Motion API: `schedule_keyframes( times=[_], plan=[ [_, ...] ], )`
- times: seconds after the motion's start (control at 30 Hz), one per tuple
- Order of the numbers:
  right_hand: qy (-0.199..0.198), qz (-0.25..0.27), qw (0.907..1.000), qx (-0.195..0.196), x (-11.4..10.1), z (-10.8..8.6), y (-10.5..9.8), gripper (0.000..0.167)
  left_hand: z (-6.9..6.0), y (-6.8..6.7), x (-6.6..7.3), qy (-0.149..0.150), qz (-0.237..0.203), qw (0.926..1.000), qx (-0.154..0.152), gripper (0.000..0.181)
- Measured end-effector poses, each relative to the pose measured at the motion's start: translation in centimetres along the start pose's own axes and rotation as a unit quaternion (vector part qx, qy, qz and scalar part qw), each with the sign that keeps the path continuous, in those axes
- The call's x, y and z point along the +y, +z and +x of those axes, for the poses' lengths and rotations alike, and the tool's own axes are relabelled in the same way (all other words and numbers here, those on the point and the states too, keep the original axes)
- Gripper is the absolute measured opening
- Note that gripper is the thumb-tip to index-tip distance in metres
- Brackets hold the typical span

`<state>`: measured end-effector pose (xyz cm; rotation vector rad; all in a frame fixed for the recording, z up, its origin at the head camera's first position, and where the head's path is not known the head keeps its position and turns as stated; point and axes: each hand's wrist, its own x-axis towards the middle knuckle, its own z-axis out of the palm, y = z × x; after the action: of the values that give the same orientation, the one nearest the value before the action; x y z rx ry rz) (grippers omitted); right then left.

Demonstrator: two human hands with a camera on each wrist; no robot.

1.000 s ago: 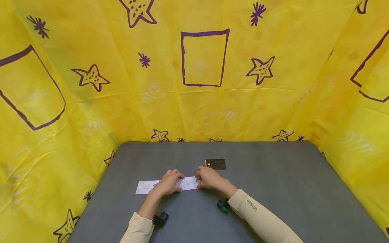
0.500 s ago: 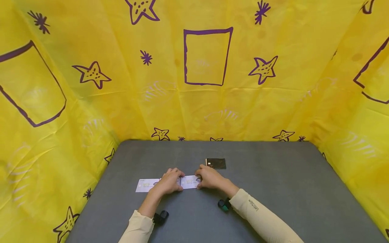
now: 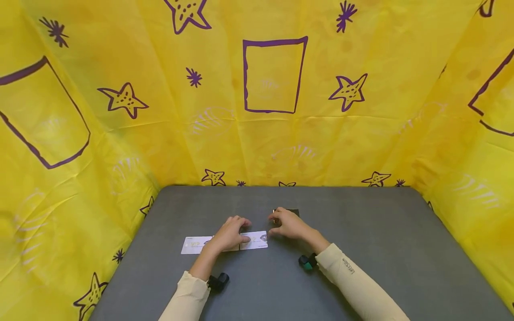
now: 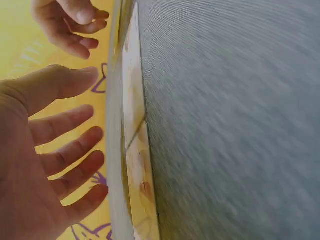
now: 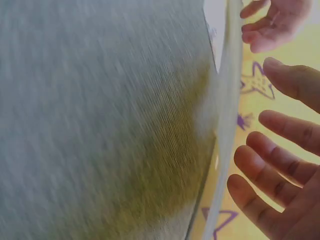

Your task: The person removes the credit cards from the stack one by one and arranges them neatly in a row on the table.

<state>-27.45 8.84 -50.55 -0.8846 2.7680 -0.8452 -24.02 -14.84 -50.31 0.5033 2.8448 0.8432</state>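
Note:
Three cards lie in a row on the grey table point(image 3: 257, 285). The left white card point(image 3: 193, 245) bears gold VIP lettering, and the right white card point(image 3: 261, 240) is of the same kind. Between them the middle card point(image 3: 232, 249) is mostly covered by my left hand point(image 3: 229, 234). That hand hovers over the row, fingers spread and holding nothing in the left wrist view. My right hand point(image 3: 291, 225) is apart from the row, its loosely bent fingers free in the right wrist view. It partly hides a black card point(image 3: 295, 211) farther back.
A yellow cloth point(image 3: 273, 147) printed with purple stars and shapes hangs behind the table and along both sides. Dark bands point(image 3: 218, 281) sit on the wrists below the pale sleeves point(image 3: 353, 276).
Both hands have let go of the cards. The right hand has moved right and away, in front of the black card. The left hand has lifted slightly; the row stays in place.

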Motion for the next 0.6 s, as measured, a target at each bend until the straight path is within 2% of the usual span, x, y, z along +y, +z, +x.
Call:
schedule_keyframes(
  times=[0.23,0.47,0.6],
  plan=[
    [0.017,0.012,0.9997,0.008,1.1,0.0,-1.3,0.037,2.1,0.7,1.0,0.037,-0.049,0.9974,0.039,0.034],
    [0.024,0.001,0.9992,0.033,2.1,-0.1,-2.5,0.036,3.9,1.4,2.0,0.044,-0.041,0.9979,0.023,0.036],
    [0.035,-0.021,0.9986,0.034,2.9,0.1,-2.8,0.037,4.9,1.7,2.4,0.029,-0.042,0.9987,0.01,0.04]
  ],
)
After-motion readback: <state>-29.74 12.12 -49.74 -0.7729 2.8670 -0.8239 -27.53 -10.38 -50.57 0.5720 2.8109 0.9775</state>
